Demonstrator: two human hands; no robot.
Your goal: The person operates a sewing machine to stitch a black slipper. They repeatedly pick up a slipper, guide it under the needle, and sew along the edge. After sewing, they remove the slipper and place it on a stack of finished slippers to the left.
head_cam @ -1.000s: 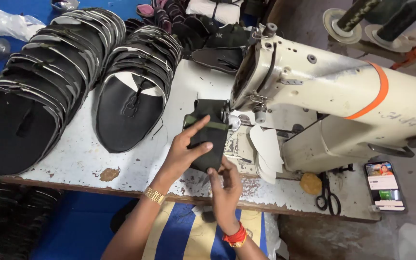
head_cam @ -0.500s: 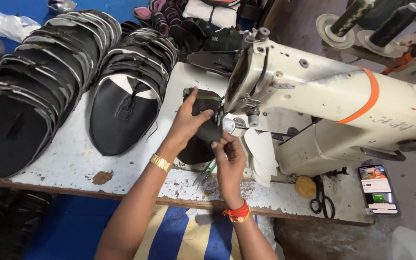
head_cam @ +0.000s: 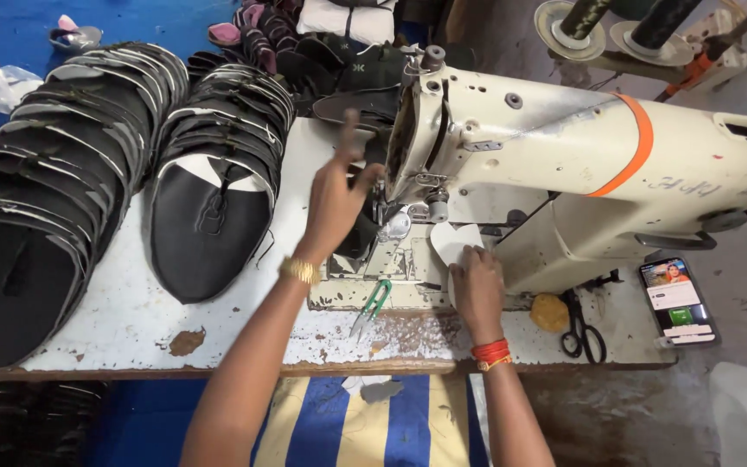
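My left hand (head_cam: 335, 203) is lifted beside the needle end of a cream sewing machine (head_cam: 564, 147), fingers spread and the index finger pointing away from me. A black shoe piece (head_cam: 360, 240) lies just under it on the machine bed, mostly hidden by the hand. My right hand (head_cam: 477, 284) rests palm down on the bed, its fingertips touching a white heart-shaped piece (head_cam: 453, 240) in front of the needle. Neither hand grips anything. Green thread snips (head_cam: 373, 303) lie on the bed between my wrists.
Two long stacks of black shoe uppers (head_cam: 45, 190) (head_cam: 218, 164) fill the left of the worn white table (head_cam: 131, 329). Black scissors (head_cam: 583, 333), a yellow lump (head_cam: 549, 312) and a phone (head_cam: 678, 301) lie at the right. Thread cones (head_cam: 581, 17) stand behind the machine.
My left hand has let go of the black piece and risen toward the back. My right hand has slid right onto the white piece.
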